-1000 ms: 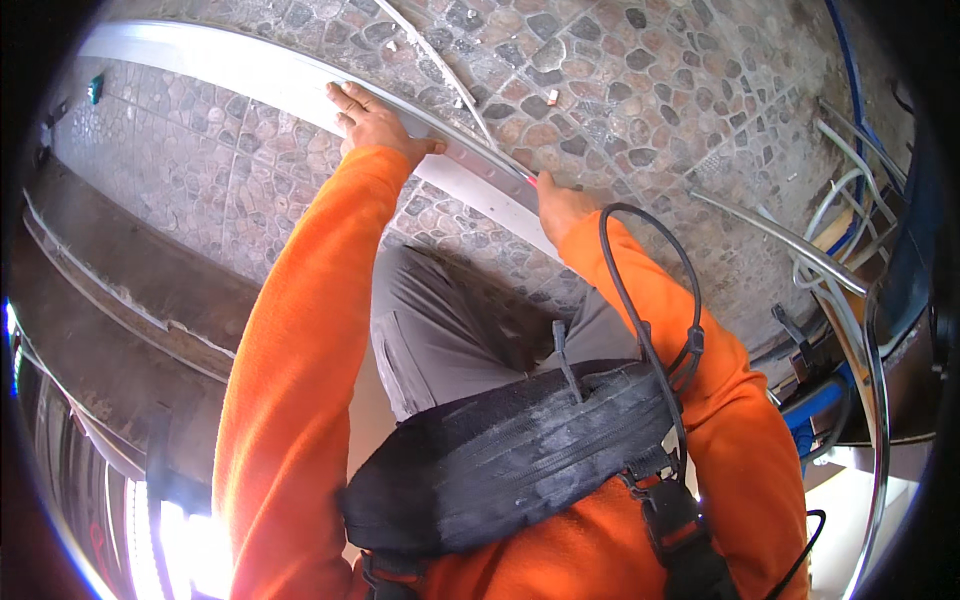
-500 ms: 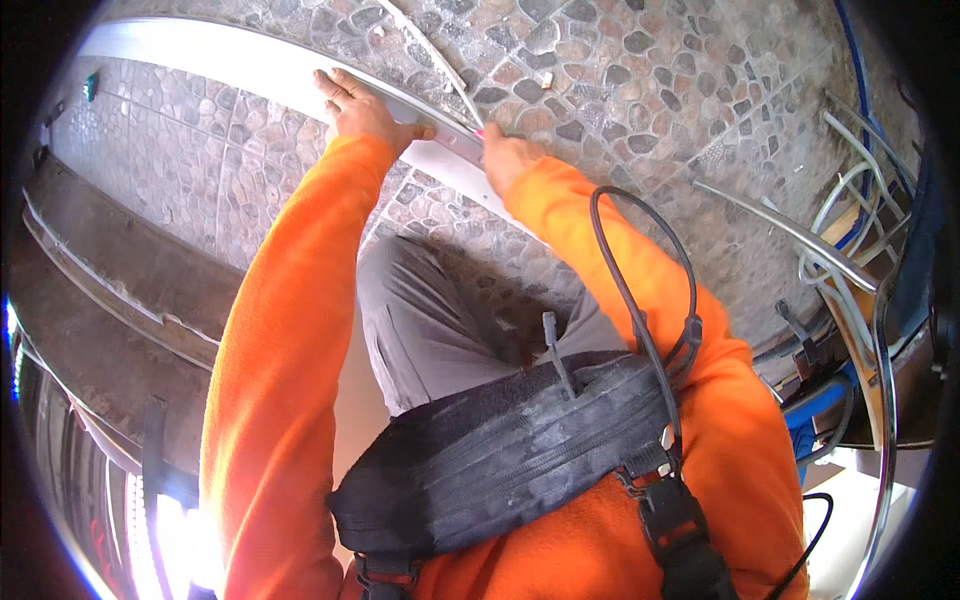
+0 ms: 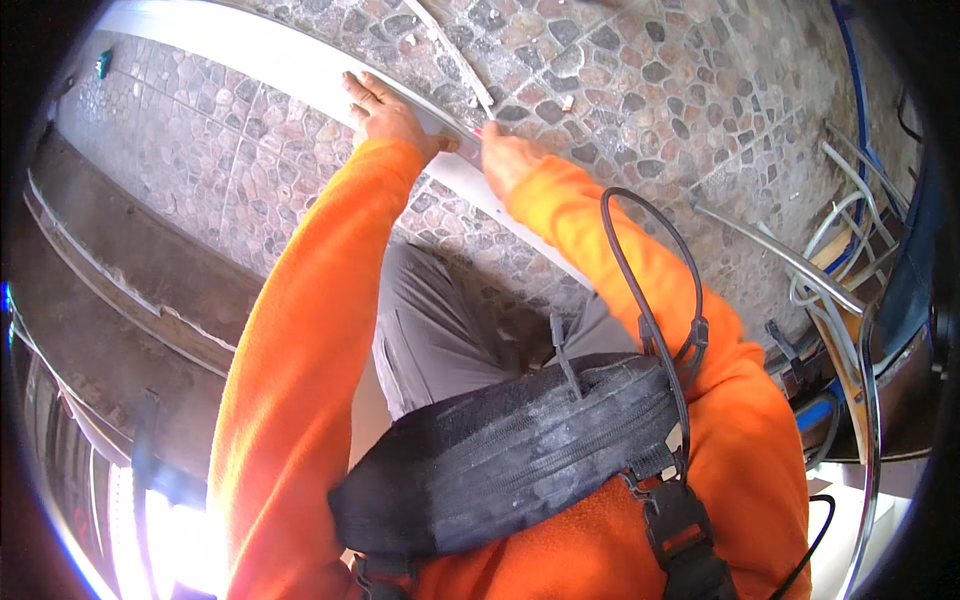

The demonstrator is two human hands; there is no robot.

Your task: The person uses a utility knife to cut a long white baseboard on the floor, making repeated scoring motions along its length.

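A long white panel strip (image 3: 270,62) lies across the patterned floor, running from the far left toward my right forearm. A grey metal straightedge (image 3: 428,118) rests along it. My left hand (image 3: 390,122) presses down on the straightedge, fingers spread and thumb out to the right. Just right of that thumb, my right hand (image 3: 508,160) is closed around a small tool with a pinkish-red part (image 3: 479,131) showing at the strip. Most of this tool is hidden in the fist, so its kind is unclear.
A thin pale strip (image 3: 455,55) and crumbs of debris lie beyond my hands. At right are a metal tube (image 3: 770,250), pale looped tubing (image 3: 835,225) and a blue cable (image 3: 856,100). Brown boards (image 3: 130,240) stand at left. A black waist bag (image 3: 510,460) sits at my front.
My right hand has moved a little along the strip toward my left hand, narrowing the gap between them. The left hand stays pressed on the straightedge. The whole view has shifted slightly.
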